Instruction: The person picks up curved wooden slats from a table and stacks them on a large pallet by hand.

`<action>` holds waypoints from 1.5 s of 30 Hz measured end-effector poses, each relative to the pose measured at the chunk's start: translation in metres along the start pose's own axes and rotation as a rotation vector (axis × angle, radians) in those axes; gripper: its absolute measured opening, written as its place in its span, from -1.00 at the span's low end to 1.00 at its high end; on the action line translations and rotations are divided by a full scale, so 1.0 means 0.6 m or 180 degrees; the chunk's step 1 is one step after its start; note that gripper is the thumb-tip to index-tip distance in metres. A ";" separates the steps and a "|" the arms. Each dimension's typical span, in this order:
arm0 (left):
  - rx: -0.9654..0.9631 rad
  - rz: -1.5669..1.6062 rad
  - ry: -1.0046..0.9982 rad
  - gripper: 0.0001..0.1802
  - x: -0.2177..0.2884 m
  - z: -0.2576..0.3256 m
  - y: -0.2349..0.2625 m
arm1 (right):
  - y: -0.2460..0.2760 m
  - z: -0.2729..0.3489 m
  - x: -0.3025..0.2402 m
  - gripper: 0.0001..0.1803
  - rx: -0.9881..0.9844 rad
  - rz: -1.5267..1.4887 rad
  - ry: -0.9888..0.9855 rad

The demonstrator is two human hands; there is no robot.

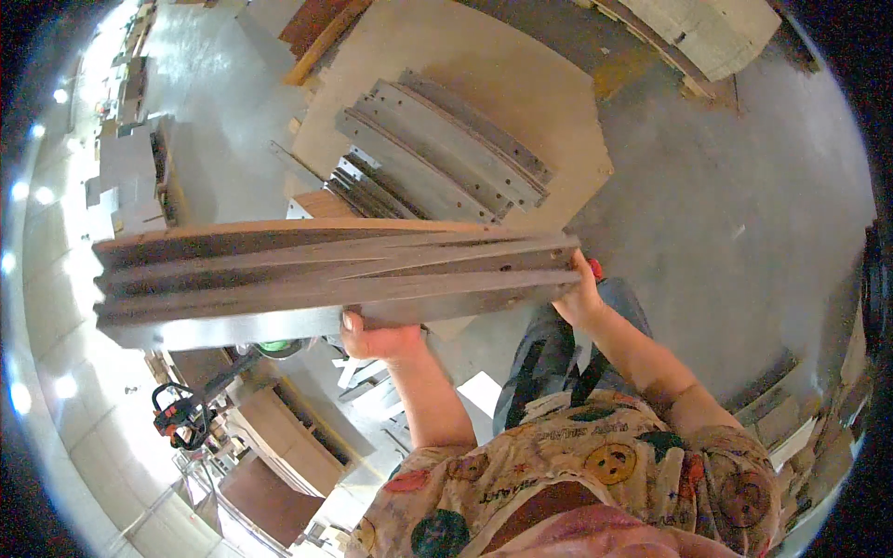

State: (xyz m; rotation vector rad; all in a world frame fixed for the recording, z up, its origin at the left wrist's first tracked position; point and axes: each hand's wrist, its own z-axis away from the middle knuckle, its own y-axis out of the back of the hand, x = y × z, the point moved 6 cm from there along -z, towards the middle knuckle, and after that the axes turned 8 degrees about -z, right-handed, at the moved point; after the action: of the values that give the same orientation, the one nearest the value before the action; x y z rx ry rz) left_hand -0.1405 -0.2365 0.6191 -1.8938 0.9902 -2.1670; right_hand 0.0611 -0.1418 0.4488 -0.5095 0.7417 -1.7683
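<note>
A stack of long grey-brown boards (pixel 307 279) is held up across my front, its layers slightly fanned. Drilled holes show near its right end. My left hand (pixel 377 339) grips the near lower edge around the middle, thumb over the front and fingers hidden beneath. At the right end my right hand (pixel 579 293) clasps the boards, its fingers partly hidden. Beyond the stack, similar grey boards (pixel 433 153) with drilled holes lie in piles on a large tan sheet (pixel 558 112). A small red thing (pixel 596 269) shows beside my right hand, too small to name.
An orange and black handled tool (pixel 181 418) is at the lower left, near a stack of tan panels (pixel 288 437). Brown panels (pixel 321 37) stand at the far side, and a pale panel stack (pixel 707 37) at the far right. Grey floor (pixel 744 214) extends to the right.
</note>
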 end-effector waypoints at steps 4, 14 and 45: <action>0.1068 -0.0939 0.0448 -0.60 -0.040 -0.021 0.047 | 0.065 -0.029 -0.084 -0.46 -0.0970 0.2677 -0.0013; -0.0208 -0.1618 0.1963 -0.13 -0.372 -0.043 -0.120 | -0.180 -0.153 -0.214 -0.25 0.0003 0.2659 -0.0060; 0.2766 0.1024 0.3097 -0.45 -0.844 0.073 0.067 | -0.033 -0.869 -0.213 -0.12 -0.0641 0.5181 0.0865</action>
State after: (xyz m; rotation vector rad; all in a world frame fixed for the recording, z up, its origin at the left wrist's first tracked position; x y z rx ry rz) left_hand -0.0012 -0.0456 0.1672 -0.2666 0.2257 -2.6170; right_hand -0.2589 0.1049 0.0944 0.2582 1.0511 -0.2216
